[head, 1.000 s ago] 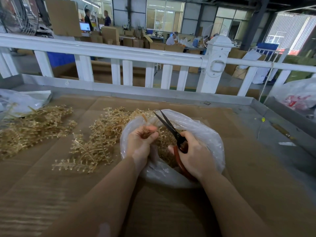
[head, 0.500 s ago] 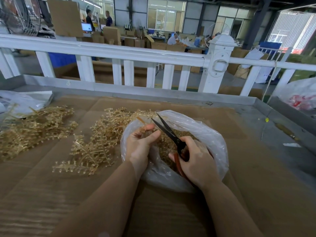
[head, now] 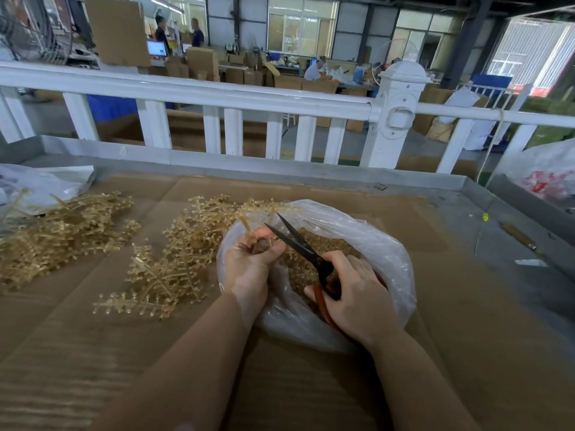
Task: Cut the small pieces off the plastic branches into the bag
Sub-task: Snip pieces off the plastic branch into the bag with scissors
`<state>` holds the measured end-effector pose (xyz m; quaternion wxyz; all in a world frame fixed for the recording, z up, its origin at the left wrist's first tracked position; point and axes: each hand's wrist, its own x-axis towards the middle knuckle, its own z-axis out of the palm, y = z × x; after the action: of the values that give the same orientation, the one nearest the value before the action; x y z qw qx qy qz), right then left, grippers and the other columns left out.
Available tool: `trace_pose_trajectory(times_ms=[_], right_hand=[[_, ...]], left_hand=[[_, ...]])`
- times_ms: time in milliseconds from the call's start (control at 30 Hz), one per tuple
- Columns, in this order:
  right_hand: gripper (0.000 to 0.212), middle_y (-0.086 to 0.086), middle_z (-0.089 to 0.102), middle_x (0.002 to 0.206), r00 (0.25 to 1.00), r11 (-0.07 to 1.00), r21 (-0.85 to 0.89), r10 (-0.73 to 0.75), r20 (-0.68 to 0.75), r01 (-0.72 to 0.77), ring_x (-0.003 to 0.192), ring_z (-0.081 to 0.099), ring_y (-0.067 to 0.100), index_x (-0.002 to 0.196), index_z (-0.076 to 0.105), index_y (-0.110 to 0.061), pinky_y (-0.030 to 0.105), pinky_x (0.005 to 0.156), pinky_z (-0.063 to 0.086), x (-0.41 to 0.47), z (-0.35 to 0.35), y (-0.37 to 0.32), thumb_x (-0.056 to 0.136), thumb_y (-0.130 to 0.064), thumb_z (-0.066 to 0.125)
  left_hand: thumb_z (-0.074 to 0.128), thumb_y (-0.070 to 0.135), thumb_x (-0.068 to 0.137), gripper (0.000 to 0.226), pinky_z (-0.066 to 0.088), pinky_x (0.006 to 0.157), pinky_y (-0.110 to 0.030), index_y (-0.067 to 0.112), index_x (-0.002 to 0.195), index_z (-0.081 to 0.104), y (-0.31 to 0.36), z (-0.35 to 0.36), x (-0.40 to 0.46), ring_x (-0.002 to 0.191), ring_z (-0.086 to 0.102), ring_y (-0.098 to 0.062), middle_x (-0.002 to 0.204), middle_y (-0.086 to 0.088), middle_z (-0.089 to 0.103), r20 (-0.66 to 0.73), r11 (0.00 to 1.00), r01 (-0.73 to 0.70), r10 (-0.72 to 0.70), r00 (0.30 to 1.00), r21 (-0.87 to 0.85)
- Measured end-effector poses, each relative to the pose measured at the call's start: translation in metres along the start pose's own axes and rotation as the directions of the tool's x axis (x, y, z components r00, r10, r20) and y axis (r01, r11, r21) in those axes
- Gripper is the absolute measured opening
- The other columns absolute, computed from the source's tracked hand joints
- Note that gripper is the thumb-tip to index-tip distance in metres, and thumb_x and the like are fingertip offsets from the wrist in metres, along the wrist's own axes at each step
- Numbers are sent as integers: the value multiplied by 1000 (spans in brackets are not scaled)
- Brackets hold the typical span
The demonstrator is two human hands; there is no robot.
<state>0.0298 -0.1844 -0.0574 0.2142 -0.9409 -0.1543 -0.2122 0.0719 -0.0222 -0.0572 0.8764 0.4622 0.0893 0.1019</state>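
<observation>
A clear plastic bag lies open on the cardboard, with several small amber cut pieces inside. My left hand grips a thin amber plastic branch over the bag's left rim; its stem sticks up past my fingers. My right hand holds red-handled scissors over the bag. The dark blades are parted and point up-left at the branch beside my left thumb. A heap of amber branches lies left of the bag, touching its rim.
A second pile of branches lies at the far left beside a crumpled clear bag. The cardboard-covered table has a raised grey rim and a white railing behind. Another plastic bag sits at the right edge.
The scissor tips have swung left toward the branch at my left thumb. The branch stem now shows above my left fingers. Both hands stay over the bag.
</observation>
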Motion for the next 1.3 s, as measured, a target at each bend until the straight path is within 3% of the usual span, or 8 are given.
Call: trace_pose_trajectory(times_ms=[133, 300, 467, 700, 833, 967, 1133, 1300], right_hand=[[55, -5, 60, 112, 999, 1000, -14, 0, 33, 1, 106, 52, 15, 125, 53, -24, 25, 87, 43, 0, 0, 1, 81, -55, 63], [53, -4, 61, 110, 1000, 1000, 2, -6, 17, 6, 103, 53, 16, 123, 54, -23, 26, 87, 43, 0, 1, 1, 80, -53, 64], [52, -5, 61, 111, 1000, 1000, 19, -9, 8, 9, 104, 54, 14, 122, 54, -25, 24, 87, 41, 0, 1, 2, 80, -54, 64], [50, -8, 64, 107, 1000, 998, 60, -26, 13, 25, 100, 56, 11, 119, 56, -25, 19, 84, 41, 2, -1, 3, 80, -55, 64], [48, -6, 66, 103, 1000, 997, 73, -28, 9, 27, 95, 57, 10, 117, 57, -23, 20, 81, 43, 3, -2, 2, 80, -52, 67], [44, -5, 65, 98, 999, 997, 66, -34, 20, 33, 87, 55, 7, 114, 58, -21, 17, 76, 39, 3, -3, 0, 81, -49, 67], [44, -2, 67, 97, 999, 998, 49, -39, 28, 37, 88, 61, 14, 114, 58, -19, 22, 78, 45, 4, -5, 0, 82, -48, 68], [43, -3, 67, 94, 999, 998, 36, -47, 18, 47, 85, 61, 14, 113, 59, -19, 19, 75, 44, 3, -6, -1, 82, -47, 68]], left_hand=[[60, -19, 77, 31, 53, 62, -20, 11, 82, 63, 0, 0, 1, 63, 65, -9, 65, 2, 67, 10, 1000, -24, 24, 1000, -6], [65, -14, 77, 25, 52, 52, -23, 11, 81, 64, 1, -1, -2, 56, 64, -11, 63, 0, 65, 4, 996, -10, 9, 1000, 90], [67, -13, 76, 24, 52, 75, -32, 10, 81, 64, 0, 0, -4, 73, 61, -18, 74, -5, 63, 30, 987, -47, 43, 999, 151], [67, -9, 79, 22, 49, 41, -20, 13, 77, 66, -3, -4, -3, 46, 62, -10, 57, 1, 66, 60, 978, -53, 41, 997, 204], [72, -5, 76, 20, 53, 55, -23, 15, 77, 67, -4, -5, 0, 60, 68, -12, 64, 1, 70, 30, 970, -56, 51, 998, 237], [74, 1, 76, 16, 51, 53, -29, 14, 78, 66, -4, -6, 1, 52, 64, -17, 59, -1, 68, 20, 964, -28, 23, 1000, 264], [73, -2, 76, 17, 52, 50, -21, 12, 83, 66, -3, -5, 0, 56, 67, -13, 65, -1, 71, 13, 974, -11, 9, 1000, 225], [65, -11, 78, 21, 53, 63, -24, 5, 90, 62, 0, -3, 2, 70, 71, -14, 71, -2, 72, 6, 998, 57, -57, 998, 27]])
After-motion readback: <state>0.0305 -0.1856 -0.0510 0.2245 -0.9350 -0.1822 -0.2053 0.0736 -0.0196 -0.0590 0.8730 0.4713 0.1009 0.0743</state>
